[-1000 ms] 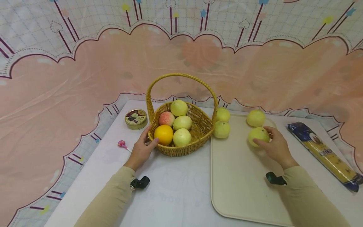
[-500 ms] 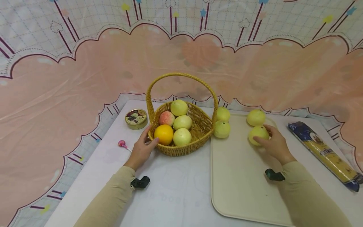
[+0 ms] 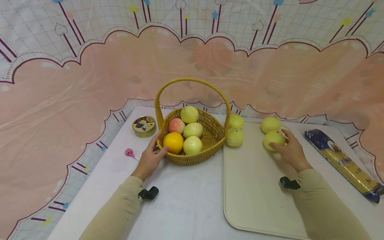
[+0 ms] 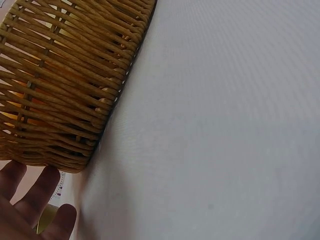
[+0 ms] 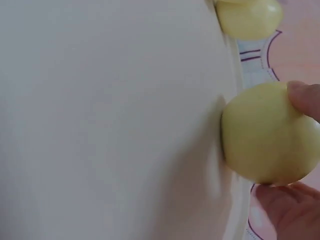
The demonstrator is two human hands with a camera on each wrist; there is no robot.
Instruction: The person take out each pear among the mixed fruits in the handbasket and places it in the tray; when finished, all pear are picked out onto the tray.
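Observation:
My left hand (image 3: pixel 149 159) grips the left end of a woven wicker basket (image 3: pixel 192 160), thumb at its front rim and fingers along its outer side. In the left wrist view, fingertips (image 4: pixel 47 175) meet the basket's weave. Inside lie an orange (image 3: pixel 173 142), a peach (image 3: pixel 176 126) and several pale green fruits (image 3: pixel 193 145). Over the beige tray (image 3: pixel 258 193), my right hand (image 3: pixel 290 150) holds a round yellow-green fruit (image 3: pixel 274 140) between thumb and fingers. This fruit sits low over the tray, just in front of a similar fruit (image 3: pixel 270 124) at the back.
Two more yellow-green fruits (image 3: pixel 235 137) sit between the basket and the tray's back left corner. A round tin (image 3: pixel 144 126) and a pink-wrapped lollipop (image 3: pixel 130 152) lie left of the basket. Right of the tray is a long blue-and-yellow packet (image 3: pixel 342 163). A patterned cloth (image 3: pixel 192 60) hangs behind.
My right hand has shifted the yellow-green fruit slightly back, closer to the fruit behind it. My left hand and the basket have stayed in place.

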